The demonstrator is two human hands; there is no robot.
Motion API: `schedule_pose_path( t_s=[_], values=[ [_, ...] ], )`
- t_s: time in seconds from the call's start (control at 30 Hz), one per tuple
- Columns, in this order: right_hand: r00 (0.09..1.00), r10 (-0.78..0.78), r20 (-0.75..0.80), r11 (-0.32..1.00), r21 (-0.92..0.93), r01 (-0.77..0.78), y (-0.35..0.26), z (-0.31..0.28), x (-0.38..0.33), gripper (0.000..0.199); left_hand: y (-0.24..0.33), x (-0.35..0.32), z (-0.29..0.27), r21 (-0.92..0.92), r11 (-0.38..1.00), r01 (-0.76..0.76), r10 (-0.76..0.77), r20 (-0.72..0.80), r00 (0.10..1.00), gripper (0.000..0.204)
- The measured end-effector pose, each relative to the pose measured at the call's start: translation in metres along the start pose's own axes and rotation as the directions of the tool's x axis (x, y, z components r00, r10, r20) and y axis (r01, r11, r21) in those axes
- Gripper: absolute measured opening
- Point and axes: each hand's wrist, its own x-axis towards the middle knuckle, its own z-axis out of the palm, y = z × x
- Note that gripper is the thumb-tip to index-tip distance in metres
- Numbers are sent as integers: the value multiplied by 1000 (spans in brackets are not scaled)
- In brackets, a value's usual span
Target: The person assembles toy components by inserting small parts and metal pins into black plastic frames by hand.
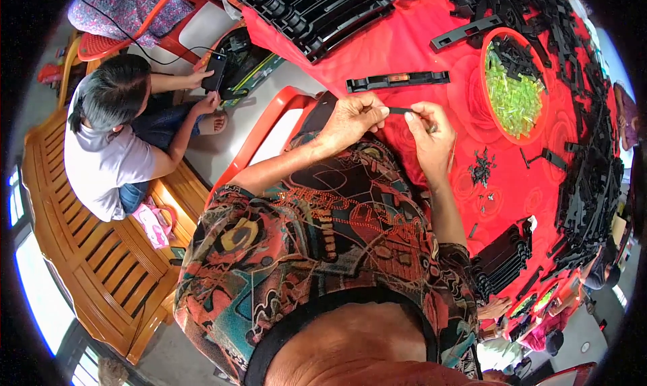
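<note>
My left hand (352,122) and my right hand (433,135) meet over the near edge of the red-covered table. Between them they pinch a small dark strip (399,110), one end in each hand's fingertips. Just beyond lies a long black plastic part (369,83) with a small orange piece at its middle. To the right of my right hand is a scatter of tiny black pieces (481,168). Farther off, a red round basket (486,83) holds clear yellow-green pieces (513,103) and small black ones.
Long black parts lie in rows (317,15) at the far left of the table and in a stack (502,258) at the near right. Loose black parts heap along the right side (586,184). A red chair (259,126) stands at left; a person with a phone sits on a wooden bench (101,278).
</note>
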Motion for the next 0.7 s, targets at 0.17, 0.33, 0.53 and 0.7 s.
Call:
schedule_pose_path(
  t_s=[0.17, 0.33, 0.53, 0.7],
  values=[
    [933, 354, 68, 910, 203, -361, 1, 0, 2, 8, -8, 0, 1, 89, 988, -125, 130, -47, 990, 13],
    [896, 434, 98, 866, 230, -445, 6, 0, 5, 7, -10, 3, 2, 71, 984, -164, 169, -61, 984, 12],
    [909, 404, 105, 883, 214, -417, 7, -4, 21, 10, 2, 0, -3, 288, 946, -150, 187, -103, 977, 12],
    [967, 255, -9, 967, -4, -255, 15, -10, 58, 8, -2, 1, -20, 838, 208, -505, 732, 209, 648, 16]
  ],
)
